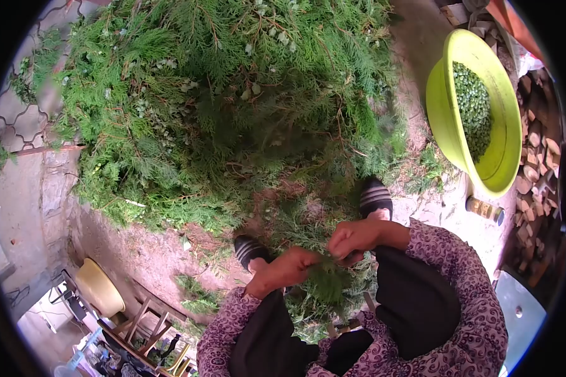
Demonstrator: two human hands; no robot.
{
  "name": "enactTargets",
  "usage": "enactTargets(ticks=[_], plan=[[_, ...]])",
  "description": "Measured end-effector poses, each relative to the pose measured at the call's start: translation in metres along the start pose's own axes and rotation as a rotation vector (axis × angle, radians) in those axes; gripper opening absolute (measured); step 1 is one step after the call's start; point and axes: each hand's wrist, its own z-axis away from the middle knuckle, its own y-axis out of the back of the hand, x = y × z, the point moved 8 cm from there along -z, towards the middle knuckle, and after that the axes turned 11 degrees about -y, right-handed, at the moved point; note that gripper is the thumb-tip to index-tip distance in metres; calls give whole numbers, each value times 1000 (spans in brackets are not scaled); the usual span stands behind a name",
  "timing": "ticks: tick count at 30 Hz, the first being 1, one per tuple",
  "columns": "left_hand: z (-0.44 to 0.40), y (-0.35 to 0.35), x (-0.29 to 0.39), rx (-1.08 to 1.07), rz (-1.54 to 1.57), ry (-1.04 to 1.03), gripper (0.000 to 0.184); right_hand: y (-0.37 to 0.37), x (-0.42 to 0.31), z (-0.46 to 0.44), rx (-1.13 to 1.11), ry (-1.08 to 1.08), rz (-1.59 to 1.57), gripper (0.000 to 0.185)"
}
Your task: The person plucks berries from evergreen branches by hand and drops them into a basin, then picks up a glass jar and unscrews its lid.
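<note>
My left hand [287, 271] is closed, its fingertips pinching a small green conifer sprig [329, 281] that hangs between my knees. Close beside it, my right hand [355, 239] is curled shut at the upper end of the sprig; whatever lies inside its fingers is hidden. Ahead of my feet rises a big heap of cut conifer branches [233, 94], with pale green cones showing among the leaves. A yellow-green basin [437, 103] at the right holds many small green cones [471, 107].
My striped shoes [376, 196] stand at the heap's near edge. A can [485, 210] lies beneath the basin, with stacked firewood [534, 169] farther right. At the lower left are a cream-coloured basin [99, 288] and a wooden frame [149, 327]. Loose sprigs [198, 295] litter the ground.
</note>
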Motion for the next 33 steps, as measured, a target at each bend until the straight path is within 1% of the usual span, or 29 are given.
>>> enactTargets(ticks=[1, 3, 4, 6, 7, 8, 9, 10, 12, 13, 15, 16, 18, 22, 25, 28, 31, 33], plan=[[4, -1, -7, 1, 0, -1, 22, 0, -4, 6, 0, -1, 0, 18], [17, -6, -33, -132, -478, 79, 29, 9, -31, 28, 106, 161, -170, 20], [20, -12, -40, -136, -476, 79, 29, 8, -34, 32, 107, 163, -173, 20], [25, -20, -41, -143, -902, -20, 25, 17, -39, 37, 228, 208, -251, 24], [27, -17, -48, -141, -906, -19, 25, 16, -36, 34, 187, 155, -176, 30], [30, -10, -58, -87, -842, 26, 28, 16, -36, 32, 187, 154, -175, 30], [33, -4, -67, -35, -774, 71, 30, 16, -33, 28, 240, 109, -56, 29], [34, 1, -73, -35, -771, 70, 30, 16, -30, 25, 291, 64, 62, 27], [42, 45, -74, 317, -859, 97, 30, 19, -25, 21, 310, 38, 88, 27], [47, 54, -82, 319, -859, 101, 30, 21, -23, 18, 328, 13, 118, 27], [72, 91, -90, 665, -898, 188, 28, 21, -19, 13, 353, -19, 157, 27], [75, 96, -95, 667, -899, 189, 28, 22, -16, 11, 382, -48, 192, 27], [81, 105, -113, 637, -878, 355, 25, 23, -16, 9, 384, -58, 217, 27], [71, 103, -114, 628, -904, 342, 27, 23, -14, 7, 399, -67, 198, 28], [63, 105, -112, 633, -938, 397, 30, 26, -11, 5, 412, -33, 203, 29], [60, 107, -122, 603, -924, 432, 28, 24, -11, 2, 417, -57, 291, 29], [58, 105, -130, 575, -915, 431, 23, 24, -6, 0, 396, -118, 263, 27], [64, 105, -127, 689, -806, 365, 18, 26, -2, 0, 389, -114, 244, 27]])
